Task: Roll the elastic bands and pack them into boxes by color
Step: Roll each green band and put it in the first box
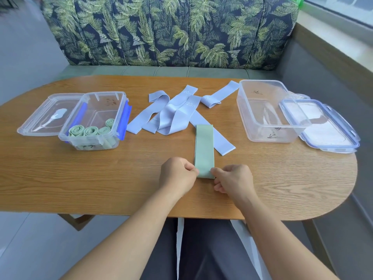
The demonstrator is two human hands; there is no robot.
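A flat green elastic band lies lengthwise on the wooden table, pointing away from me. My left hand pinches its near left corner and my right hand pinches its near right corner. Behind it a loose heap of lilac-blue bands is spread across the table's middle. On the left stands a clear box with blue clips, holding several rolled green bands. On the right stands a clear box with nothing in it.
A clear lid lies left of the left box. Another lid with blue clips lies right of the right box, near the table's rounded edge. A leaf-patterned bench back runs behind the table.
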